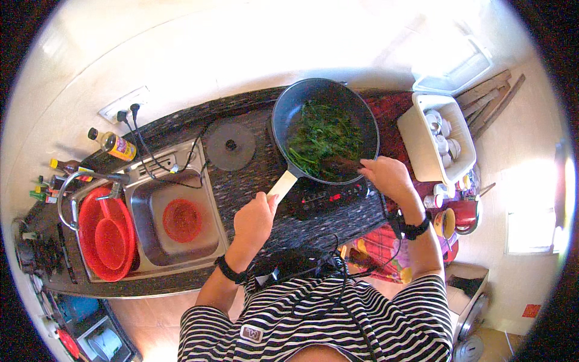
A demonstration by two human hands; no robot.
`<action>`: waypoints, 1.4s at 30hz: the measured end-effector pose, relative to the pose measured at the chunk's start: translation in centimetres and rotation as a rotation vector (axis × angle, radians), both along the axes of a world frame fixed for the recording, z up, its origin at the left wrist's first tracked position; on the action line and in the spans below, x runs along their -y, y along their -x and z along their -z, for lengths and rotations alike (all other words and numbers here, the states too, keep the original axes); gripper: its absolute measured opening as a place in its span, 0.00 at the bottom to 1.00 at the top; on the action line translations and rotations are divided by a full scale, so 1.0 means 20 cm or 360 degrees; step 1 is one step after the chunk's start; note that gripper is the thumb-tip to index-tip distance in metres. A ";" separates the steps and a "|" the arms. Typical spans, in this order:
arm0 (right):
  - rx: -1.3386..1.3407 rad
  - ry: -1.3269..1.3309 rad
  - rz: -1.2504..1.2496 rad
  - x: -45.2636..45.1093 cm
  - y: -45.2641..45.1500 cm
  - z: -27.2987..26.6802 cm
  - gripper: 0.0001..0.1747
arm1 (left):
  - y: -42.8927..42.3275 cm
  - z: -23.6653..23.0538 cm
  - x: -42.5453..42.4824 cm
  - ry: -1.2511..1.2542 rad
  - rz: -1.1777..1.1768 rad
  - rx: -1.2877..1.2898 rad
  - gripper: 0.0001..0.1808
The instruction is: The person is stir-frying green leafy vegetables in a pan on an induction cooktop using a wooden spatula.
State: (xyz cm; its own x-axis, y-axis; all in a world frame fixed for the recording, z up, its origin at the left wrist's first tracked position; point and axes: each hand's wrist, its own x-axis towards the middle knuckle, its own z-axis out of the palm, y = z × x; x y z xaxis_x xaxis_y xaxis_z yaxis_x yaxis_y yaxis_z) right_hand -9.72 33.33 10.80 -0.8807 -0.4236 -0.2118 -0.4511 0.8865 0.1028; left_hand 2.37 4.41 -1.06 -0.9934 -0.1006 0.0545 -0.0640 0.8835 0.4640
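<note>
A deep dark frying pan (279,118) sits on an electric cooktop (312,195) whose display is lit red. Chopped leafy greens (323,131) lie in a heap across its base. My left hand (254,220) is wrapped around the pale pan handle (284,184). Over the pan's near right rim, my right hand (388,177) grips a brown cooking utensil (344,166), probably a spatula, whose blurred end is down among the greens. The fingers hide the utensil's upper part.
Left of the pan, a round dark lid (230,156) lies on the speckled countertop (253,226). Farther left is a steel sink (149,226) with red basins (86,253). Bottles (118,145) and plugged-in cords (140,145) stand behind it. A white dish bin (414,149) is at right.
</note>
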 end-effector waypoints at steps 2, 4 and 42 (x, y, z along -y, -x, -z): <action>-0.0114 0.0157 0.0066 0.01 0.02 0.06 0.16 | 0.01 -0.02 -0.01 -0.0016 0.0009 0.0036 0.21; -0.0388 0.0405 0.0159 0.02 0.04 0.10 0.17 | 0.01 -0.02 0.00 -0.0022 0.0017 0.0077 0.21; -0.0148 0.0087 0.0177 0.29 0.28 0.38 0.17 | 0.01 -0.08 0.01 -0.0185 0.0021 0.0396 0.22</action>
